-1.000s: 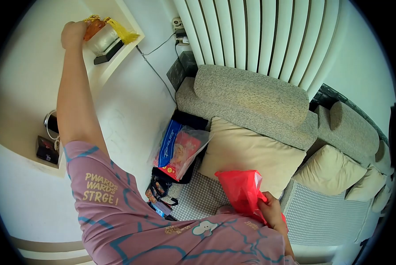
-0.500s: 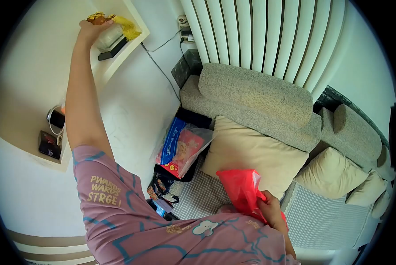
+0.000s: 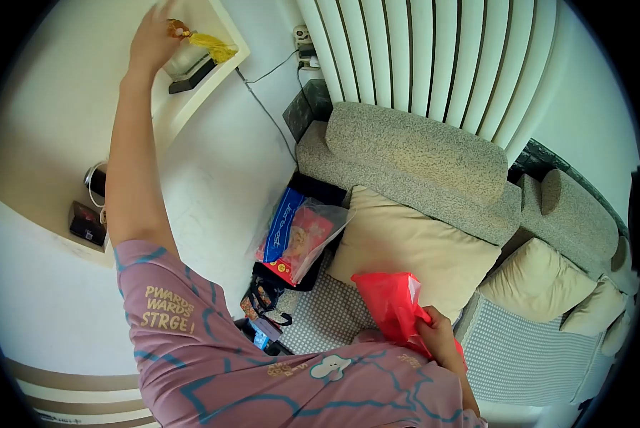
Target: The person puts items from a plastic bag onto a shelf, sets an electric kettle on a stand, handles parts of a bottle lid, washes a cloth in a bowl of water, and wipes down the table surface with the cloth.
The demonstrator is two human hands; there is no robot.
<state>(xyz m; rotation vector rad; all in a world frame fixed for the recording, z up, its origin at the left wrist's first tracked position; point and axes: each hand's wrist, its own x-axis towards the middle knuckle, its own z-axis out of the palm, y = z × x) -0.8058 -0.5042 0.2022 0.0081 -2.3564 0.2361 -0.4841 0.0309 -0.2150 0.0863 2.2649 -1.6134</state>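
My left hand (image 3: pixel 151 41) is raised at the wall niche at the upper left, its fingers stretched out and slightly blurred. Beside it, an amber-coloured ornament (image 3: pixel 179 30) with a yellow tassel (image 3: pixel 216 48) lies over a clear block on a black base (image 3: pixel 191 77). The hand partly covers the ornament; I see nothing in its grip. Down by my body, my right hand (image 3: pixel 436 332) is closed around a red plastic bag (image 3: pixel 391 303), which hangs crumpled over the sofa.
A grey sofa (image 3: pixel 413 153) with cream cushions (image 3: pixel 413 246) runs along the wall below a white radiator (image 3: pixel 420 57). A clear bag with red contents (image 3: pixel 302 239) lies at its near end. Lower in the niche stands a small dark box (image 3: pixel 87 222). A cable (image 3: pixel 266 107) hangs on the wall.
My left hand has come off the ornament and moved up, its fingers straightening. The ornament and tassel stay in the niche. My right hand keeps the red bag in place.
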